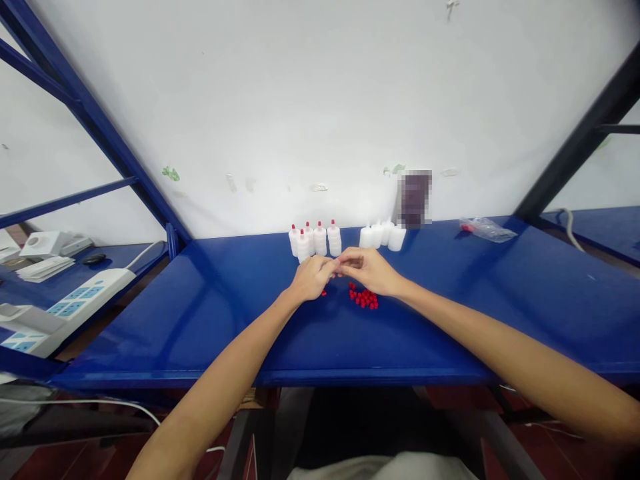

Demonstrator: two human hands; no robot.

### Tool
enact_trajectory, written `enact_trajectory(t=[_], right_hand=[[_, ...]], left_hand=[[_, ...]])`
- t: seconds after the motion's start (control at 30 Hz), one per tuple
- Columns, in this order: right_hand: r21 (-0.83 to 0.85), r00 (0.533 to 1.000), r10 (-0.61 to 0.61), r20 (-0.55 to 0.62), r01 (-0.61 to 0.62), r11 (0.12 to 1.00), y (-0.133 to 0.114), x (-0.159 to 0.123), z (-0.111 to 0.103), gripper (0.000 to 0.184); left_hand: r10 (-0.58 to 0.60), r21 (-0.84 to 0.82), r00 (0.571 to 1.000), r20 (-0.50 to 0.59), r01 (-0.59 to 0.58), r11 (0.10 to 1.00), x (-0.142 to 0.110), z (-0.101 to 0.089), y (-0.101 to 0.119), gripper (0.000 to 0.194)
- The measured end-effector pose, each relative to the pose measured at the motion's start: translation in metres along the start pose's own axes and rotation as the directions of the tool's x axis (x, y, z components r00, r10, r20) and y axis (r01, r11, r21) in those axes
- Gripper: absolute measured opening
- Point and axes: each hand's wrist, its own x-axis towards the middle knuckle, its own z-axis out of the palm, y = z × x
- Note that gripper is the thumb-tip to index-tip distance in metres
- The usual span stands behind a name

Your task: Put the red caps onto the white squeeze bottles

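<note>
My left hand point(314, 277) and my right hand point(370, 271) meet fingertip to fingertip above the middle of the blue table point(240, 307). Both are closed in a pinch; what lies between the fingers, if anything, is hidden. Just behind my left hand stand several white squeeze bottles point(320, 243) with red tips, upright in a cluster. Several more white bottles point(397, 238), showing no red tips, stand behind my right hand. Small red caps point(367, 298) lie in a loose pile below my right hand. One red cap point(324, 293) lies beside my left hand, partly covered.
A clear plastic bag point(490, 229) with something red inside lies at the back right. Against the white wall point(280, 120) leans a blurred dark object point(416, 199). Blue frame posts point(110, 133) rise at both sides. On the left sits a white power strip point(85, 303).
</note>
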Motion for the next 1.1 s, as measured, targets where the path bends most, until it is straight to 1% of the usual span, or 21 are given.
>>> enact_trajectory(t=[0.13,0.23,0.3,0.4,0.47,0.53,0.63,0.7,0.73,0.8,0.87,0.9,0.93,1.0,1.07,1.1], right_hand=[[-0.013,1.0,0.013,0.019,-0.013,1.0,-0.005,0.001,0.001,0.027],[0.0,0.999,0.014,0.051,-0.014,1.0,-0.008,0.003,0.004,0.025],[0.0,0.998,0.004,0.056,-0.004,1.0,-0.009,0.005,0.008,0.023],[0.018,0.999,-0.033,0.026,0.033,0.999,-0.011,0.009,0.018,0.02],[0.023,0.998,-0.067,0.006,0.067,0.998,-0.014,0.014,0.023,0.018],[0.005,0.996,-0.087,0.002,0.087,0.996,-0.017,0.024,0.023,0.018],[-0.041,0.998,-0.061,-0.01,0.061,0.997,-0.016,0.04,0.014,0.02],[-0.112,1.0,0.005,-0.023,-0.008,0.994,-0.01,0.049,0.005,0.019],[-0.179,0.999,0.051,-0.017,-0.053,0.982,-0.006,0.052,0.002,0.016],[-0.347,0.992,0.127,0.016,-0.114,0.931,0.003,0.056,-0.002,0.011],[-0.498,0.987,0.157,0.047,-0.113,0.86,0.01,0.056,-0.001,0.011],[-0.546,0.986,0.153,0.058,-0.097,0.832,0.011,0.056,0.0,0.013],[-0.575,0.988,0.143,0.061,-0.082,0.814,0.012,0.055,0.002,0.016],[-0.588,0.992,0.115,0.051,-0.063,0.806,0.009,0.053,0.004,0.023],[-0.551,0.997,0.072,0.028,-0.045,0.833,0.003,0.05,0.006,0.028],[-0.503,0.999,0.045,0.014,-0.032,0.864,-0.001,0.048,0.007,0.029]], left_hand=[[-0.01,-0.037,1.0,0.011,0.011,0.999,-0.001,-0.001,0.005,0.053],[-0.004,-0.084,1.0,-0.002,0.003,0.996,-0.002,-0.002,0.003,0.052],[0.01,-0.107,0.999,-0.033,-0.013,0.994,-0.003,-0.002,0.001,0.049],[0.031,-0.114,0.995,-0.099,-0.043,0.993,-0.005,-0.004,-0.002,0.047],[0.046,-0.087,0.988,-0.149,-0.059,0.994,-0.007,-0.008,-0.003,0.049],[0.055,-0.026,0.977,-0.206,-0.062,0.998,-0.008,-0.015,-0.004,0.052],[0.029,0.108,0.952,-0.306,0.005,0.994,-0.01,-0.029,-0.007,0.055],[-0.025,0.155,0.93,-0.367,0.088,0.984,-0.011,-0.037,-0.011,0.058],[-0.055,0.159,0.922,-0.384,0.124,0.98,-0.011,-0.04,-0.013,0.059],[-0.103,0.154,0.919,-0.381,0.173,0.973,-0.011,-0.042,-0.017,0.058],[-0.12,0.165,0.932,-0.341,0.185,0.969,-0.01,-0.04,-0.018,0.056],[-0.119,0.172,0.941,-0.315,0.18,0.968,-0.01,-0.038,-0.019,0.055],[-0.115,0.176,0.95,-0.291,0.171,0.969,-0.01,-0.035,-0.018,0.054],[-0.109,0.164,0.962,-0.251,0.153,0.975,-0.009,-0.031,-0.017,0.055],[-0.113,0.122,0.968,-0.222,0.143,0.982,-0.008,-0.029,-0.015,0.055],[-0.114,0.094,0.971,-0.208,0.136,0.986,-0.008,-0.029,-0.014,0.055]])
